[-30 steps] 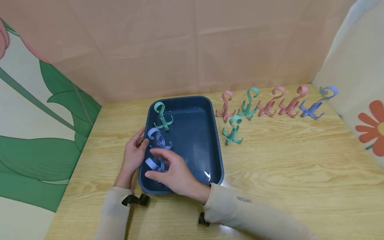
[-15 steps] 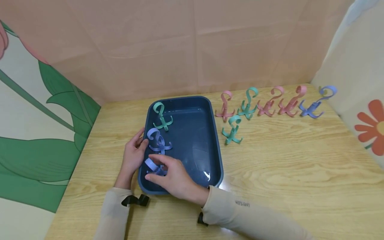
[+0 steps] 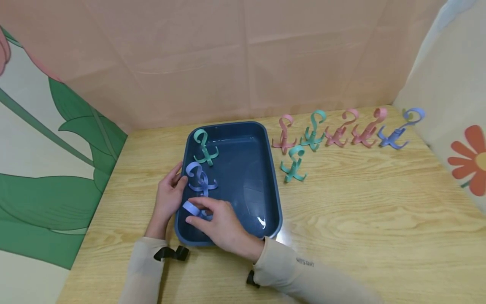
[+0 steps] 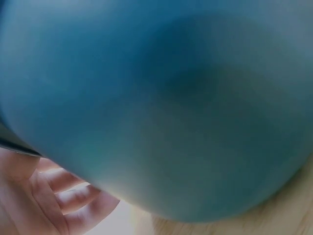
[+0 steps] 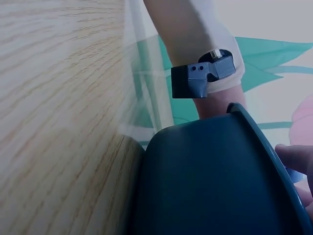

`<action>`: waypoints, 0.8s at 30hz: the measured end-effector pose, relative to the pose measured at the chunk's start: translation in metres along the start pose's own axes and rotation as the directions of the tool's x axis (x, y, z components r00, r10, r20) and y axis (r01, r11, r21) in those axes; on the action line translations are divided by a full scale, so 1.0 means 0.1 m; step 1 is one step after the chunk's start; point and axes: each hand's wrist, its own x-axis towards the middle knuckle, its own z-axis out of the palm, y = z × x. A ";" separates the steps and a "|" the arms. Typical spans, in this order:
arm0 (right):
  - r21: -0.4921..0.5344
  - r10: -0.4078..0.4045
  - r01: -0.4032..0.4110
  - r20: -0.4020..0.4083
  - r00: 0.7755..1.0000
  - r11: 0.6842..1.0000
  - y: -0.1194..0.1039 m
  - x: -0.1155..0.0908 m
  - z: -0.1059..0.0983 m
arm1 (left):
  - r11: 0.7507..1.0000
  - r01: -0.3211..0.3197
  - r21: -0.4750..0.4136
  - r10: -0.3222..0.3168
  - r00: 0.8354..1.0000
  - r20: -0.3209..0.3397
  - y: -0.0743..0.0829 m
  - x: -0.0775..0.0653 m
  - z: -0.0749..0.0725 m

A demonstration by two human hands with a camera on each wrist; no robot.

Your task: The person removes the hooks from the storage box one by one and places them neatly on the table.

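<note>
In the head view, a dark blue tray (image 3: 280, 198) rests on the table. My left hand (image 3: 169, 198) holds its left rim, thumb at the edge and fingers along the outer wall; the left wrist view shows those fingers (image 4: 80, 198) beside the wall. My right hand (image 3: 224, 223) reaches over the near left corner, thumb and forefinger curled round a purple four-armed hanger hook (image 3: 191, 208), whose base is partly hidden. Further back along the tray's left side lie another purple hanger hook (image 3: 202, 181) and a green one (image 3: 205, 153).
Right of the tray stand three pink hanger hooks, one pink hanger hook (image 3: 284, 139) being closest, two green hanger hooks, the nearer green hook (image 3: 293, 169) set forward, and a purple hook (image 3: 395, 136) at the far right. A cloth-covered wall (image 3: 243, 63) rises behind the table.
My right thumb and forefinger have drawn closer together around the near purple hanger hook, after the hand lowered slightly. The left hand and tray have stayed in place.
</note>
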 end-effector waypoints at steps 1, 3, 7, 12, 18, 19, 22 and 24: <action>-0.001 -0.004 0.004 -0.007 1.000 1.000 0.00 0.00 0.00 | 1.000 0.001 0.001 -0.001 1.000 0.000 0.00 0.00 0.00; -0.003 -0.014 0.014 -0.020 1.000 1.000 -0.01 0.00 0.00 | 1.000 0.003 0.003 -0.003 1.000 0.000 0.00 0.00 0.00; -0.015 -0.031 0.031 -0.042 0.999 0.999 -0.01 0.00 0.00 | 1.000 0.002 0.001 -0.002 1.000 -0.002 0.00 0.00 0.00; -0.022 -0.045 0.044 -0.052 0.998 0.999 0.00 0.00 0.01 | 1.000 0.002 -0.006 -0.002 1.000 -0.004 0.00 -0.01 0.00; -0.008 -0.044 0.044 -0.063 0.997 0.999 -0.01 -0.01 0.01 | 1.000 -0.003 -0.015 0.003 1.000 0.002 0.00 -0.01 0.00; -0.003 -0.047 0.047 -0.063 0.997 0.999 -0.01 -0.01 0.01 | 1.000 -0.003 -0.017 0.003 1.000 0.004 0.00 -0.01 0.00; 0.013 -0.060 0.061 -0.066 0.996 0.998 -0.01 -0.01 0.01 | 1.000 -0.001 -0.017 0.001 1.000 0.005 0.00 -0.01 0.00; 0.024 -0.072 0.073 -0.067 0.995 0.997 -0.01 -0.01 0.01 | 1.000 0.002 -0.015 -0.001 1.000 0.003 0.00 -0.01 0.00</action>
